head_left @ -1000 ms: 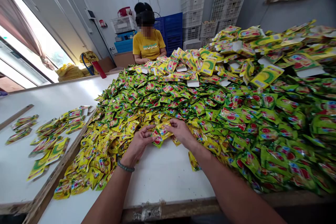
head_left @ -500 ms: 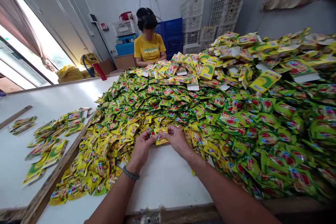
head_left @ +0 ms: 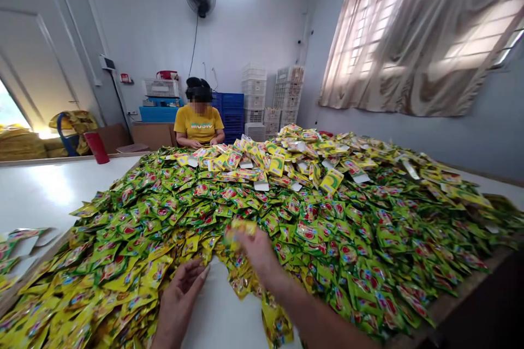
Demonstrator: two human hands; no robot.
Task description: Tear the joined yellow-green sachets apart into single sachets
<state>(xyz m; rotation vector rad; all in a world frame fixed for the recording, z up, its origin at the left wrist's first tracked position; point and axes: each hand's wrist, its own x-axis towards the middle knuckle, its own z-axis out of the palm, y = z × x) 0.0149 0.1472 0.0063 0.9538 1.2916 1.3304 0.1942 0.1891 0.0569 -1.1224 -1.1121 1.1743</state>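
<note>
A huge heap of small green and yellow sachets (head_left: 311, 229) covers the white table (head_left: 45, 191). My right hand (head_left: 256, 253) is raised over the heap's near edge, blurred by motion, with a yellow sachet (head_left: 237, 227) at its fingertips. My left hand (head_left: 182, 292) lies lower at the heap's near edge, palm up, fingers loosely spread, with nothing in it. Flat yellow cartons (head_left: 270, 166) lie on top of the heap further back.
A person in a yellow shirt (head_left: 199, 126) sits at the far end of the table, hands on the cartons. Stacked crates (head_left: 254, 101) stand by the back wall. A wooden strip (head_left: 28, 278) divides the table at the left, with more sachets (head_left: 10, 248) beyond it.
The view has tilted up, showing the fan and the curtained window. My hands have parted: the right one has risen with a yellow sachet, the left one has dropped open.
</note>
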